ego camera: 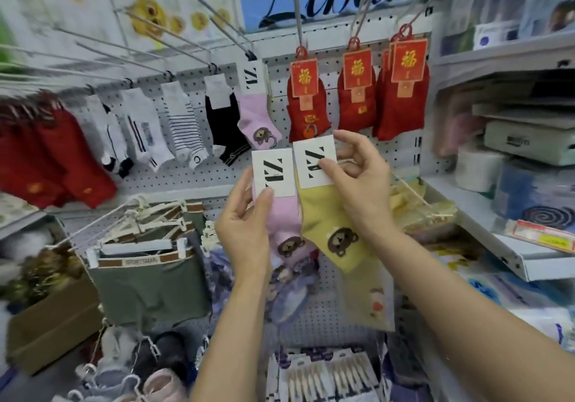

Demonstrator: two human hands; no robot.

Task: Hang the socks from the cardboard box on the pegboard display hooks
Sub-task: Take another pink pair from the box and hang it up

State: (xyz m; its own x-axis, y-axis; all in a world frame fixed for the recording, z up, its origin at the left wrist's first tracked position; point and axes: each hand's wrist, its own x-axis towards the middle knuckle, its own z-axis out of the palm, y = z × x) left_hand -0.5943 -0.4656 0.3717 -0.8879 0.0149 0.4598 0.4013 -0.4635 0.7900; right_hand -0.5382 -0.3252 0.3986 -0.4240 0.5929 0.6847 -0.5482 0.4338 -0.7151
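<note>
Left hand [245, 221] grasping pink bear sock [281, 215] by its white card label [273, 172], thumb pressed on the card's lower edge. Right hand [357, 177] grasping yellow bear sock [329, 224], thumb on its white card label [315, 161], fingers curled behind the top. Both socks held up side by side, cards nearly touching, in front of the white pegboard [348, 308], just below the upper hook row. No hook engaged by either held sock.

On the pegboard above: matching pink bear sock [255, 112] hung on a long wire hook [230, 36], black ankle sock [225, 128] next to it, striped white sock [183, 128] further left. Three sets of red socks [401, 103] with red-gold cards hung to the right.

Cardboard box [53, 327] at lower left, partly blurred; contents unclear. Green underwear on hangers [149, 283] hung beside the box.
</note>
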